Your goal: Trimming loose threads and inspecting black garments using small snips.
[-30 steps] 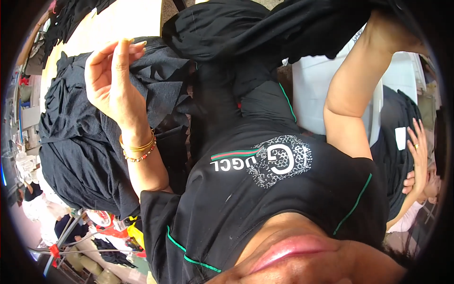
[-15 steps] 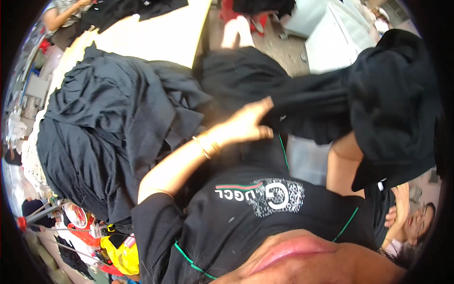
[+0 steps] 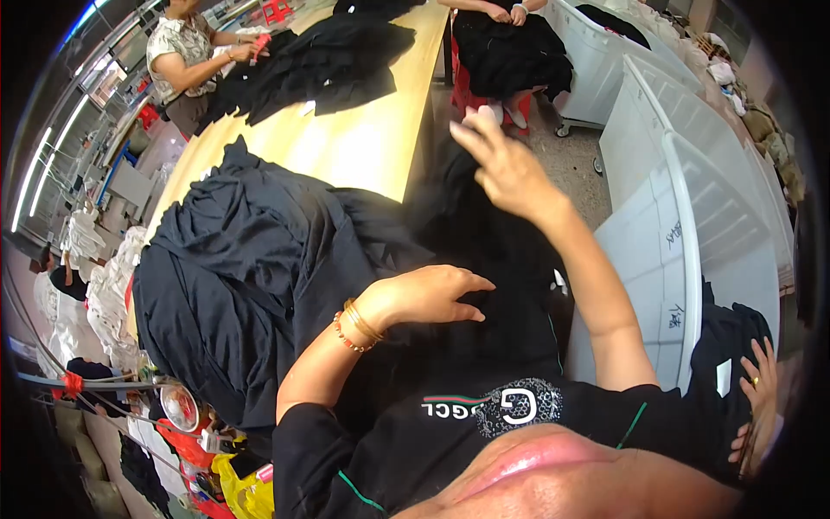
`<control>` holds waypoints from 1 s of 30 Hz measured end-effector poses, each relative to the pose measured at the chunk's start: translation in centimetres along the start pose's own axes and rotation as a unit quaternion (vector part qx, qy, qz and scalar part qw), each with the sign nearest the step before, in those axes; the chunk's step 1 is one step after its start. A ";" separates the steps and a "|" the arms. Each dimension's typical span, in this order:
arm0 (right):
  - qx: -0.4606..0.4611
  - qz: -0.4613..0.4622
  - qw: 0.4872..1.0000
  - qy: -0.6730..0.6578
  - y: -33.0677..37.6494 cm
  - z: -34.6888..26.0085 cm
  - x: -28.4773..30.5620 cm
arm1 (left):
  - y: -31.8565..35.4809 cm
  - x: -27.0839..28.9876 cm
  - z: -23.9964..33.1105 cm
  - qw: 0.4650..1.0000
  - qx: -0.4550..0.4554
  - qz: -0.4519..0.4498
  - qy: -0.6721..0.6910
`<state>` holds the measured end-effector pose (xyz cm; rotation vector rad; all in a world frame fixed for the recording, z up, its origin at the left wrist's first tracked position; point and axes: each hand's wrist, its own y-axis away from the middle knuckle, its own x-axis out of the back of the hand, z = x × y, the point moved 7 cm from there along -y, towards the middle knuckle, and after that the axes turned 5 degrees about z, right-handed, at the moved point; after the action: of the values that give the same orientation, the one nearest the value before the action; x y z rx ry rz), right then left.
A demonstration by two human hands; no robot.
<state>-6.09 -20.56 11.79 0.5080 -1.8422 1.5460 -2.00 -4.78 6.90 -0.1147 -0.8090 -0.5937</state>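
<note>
A big heap of black garments (image 3: 233, 277) lies on the near end of the pale wooden table, left of my body. My left hand (image 3: 428, 298), with bangles at its wrist, is over black cloth (image 3: 510, 268) in front of my chest. Its fingers are stretched out and the thumb stands apart, with nothing gripped. Farther forward, my right hand (image 3: 506, 169) is raised above the dark cloth, its fingers spread and slightly blurred, holding nothing. The black cloth blends with my black shirt, so its edges are hard to make out.
White wheeled bins (image 3: 635, 268) stand close on my right. A person (image 3: 186, 65) handles black garments across the table (image 3: 354, 143); another sits beyond with black cloth (image 3: 510, 56). At the lower right, a co-worker's hand (image 3: 761, 376) is beside black fabric. Metal rails and a yellow bag (image 3: 242, 484) are at the lower left.
The large black cloth stretched out to my right no longer spans that side. My right arm has swung in toward the middle, its hand now bare. My left hand stays over the cloth.
</note>
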 end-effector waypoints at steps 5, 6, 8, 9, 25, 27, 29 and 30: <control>-0.120 -0.183 0.975 -0.049 8.7 0.3 -4.9 | 1.2 4.1 -1.6 0.997 0.007 0.053 -0.055; -0.145 -0.202 0.968 -0.043 10.0 0.2 -5.2 | 1.3 4.8 -2.2 0.996 0.034 0.050 -0.067; -0.186 -0.251 0.949 -0.030 12.7 0.3 -6.6 | 1.5 6.4 -3.5 0.991 0.058 0.059 -0.103; -0.165 -0.245 0.955 -0.008 13.2 0.5 -7.1 | 1.3 7.5 -4.1 0.991 0.056 0.051 -0.112; -0.110 -0.190 0.975 0.024 16.9 3.8 -11.6 | -0.5 15.3 -12.0 0.983 0.145 0.094 -0.063; -0.112 -0.184 0.976 0.013 16.6 3.5 -11.4 | 0.2 18.3 -15.7 0.956 0.135 0.207 -0.157; -0.126 -0.182 0.975 0.011 16.9 3.1 -11.0 | 0.7 21.8 -18.7 0.902 0.152 0.266 -0.304; -0.133 -0.180 0.975 0.009 16.9 2.8 -10.8 | 1.1 23.5 -21.0 0.888 0.160 0.291 -0.318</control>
<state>-10.55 -20.86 -7.92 0.6547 -1.7890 1.0438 24.84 -21.22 9.13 -0.2453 -1.4278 0.1776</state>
